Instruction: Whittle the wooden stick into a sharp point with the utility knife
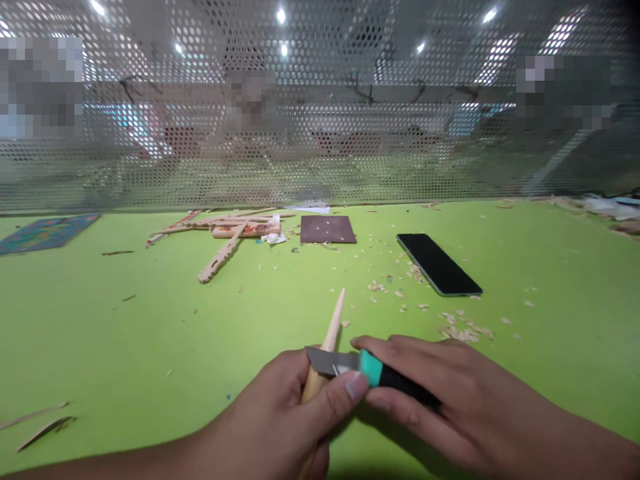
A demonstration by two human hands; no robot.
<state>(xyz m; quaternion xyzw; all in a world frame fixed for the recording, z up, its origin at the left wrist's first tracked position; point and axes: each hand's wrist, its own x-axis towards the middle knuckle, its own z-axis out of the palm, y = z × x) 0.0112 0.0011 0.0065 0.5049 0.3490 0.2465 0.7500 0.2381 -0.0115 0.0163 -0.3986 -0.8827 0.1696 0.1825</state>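
Note:
My left hand point(295, 407) is closed around a pale wooden stick point(334, 325) that tapers to a point and aims away from me. In my right hand point(440, 387) is a carving knife point(371, 368) with a black and teal handle. Its flat, slanted blade lies across the stick just above my left fingers. My left thumb presses near the front of the knife, by the teal collar. The lower part of the stick is hidden by my left hand.
Several carved wooden sticks point(223, 253) lie at the back left beside a brown sandpaper square point(327, 229). A black phone point(439, 264) rests to the right, with wood shavings point(463, 328) near it. A perforated metal screen point(320, 147) borders the green table point(125, 347).

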